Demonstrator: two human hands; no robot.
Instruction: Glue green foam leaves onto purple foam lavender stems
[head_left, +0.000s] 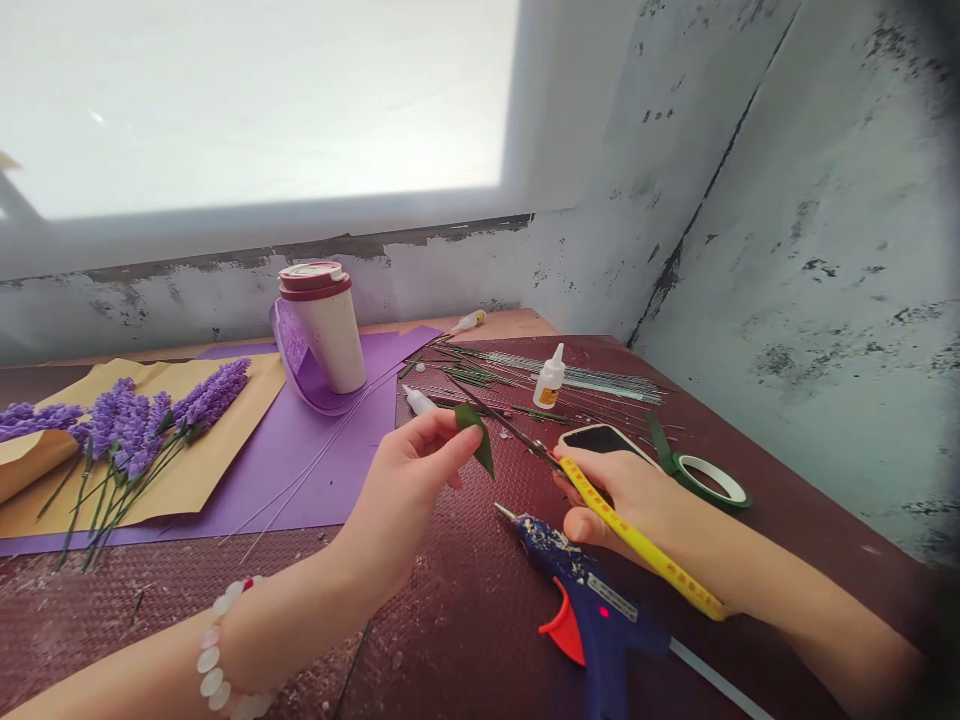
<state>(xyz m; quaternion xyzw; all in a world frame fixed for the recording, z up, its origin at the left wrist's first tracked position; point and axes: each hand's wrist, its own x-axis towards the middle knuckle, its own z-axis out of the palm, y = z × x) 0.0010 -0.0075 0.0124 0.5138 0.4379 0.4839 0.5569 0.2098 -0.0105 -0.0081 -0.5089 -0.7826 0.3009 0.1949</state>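
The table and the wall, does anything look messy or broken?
Yes. The wall has dark, rough patches, as if its surface has flaked away. The blue glue gun has pale crumbs stuck behind its nozzle, and the dark red table is speckled with little pale bits. I can't see any spilled liquid.

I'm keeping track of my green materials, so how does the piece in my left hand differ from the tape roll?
The green piece is pinched in your left hand, while the tape roll lies on the table. The green piece has a pointed lower end; the tape roll is a ring with a loose strip. Both show dark green.
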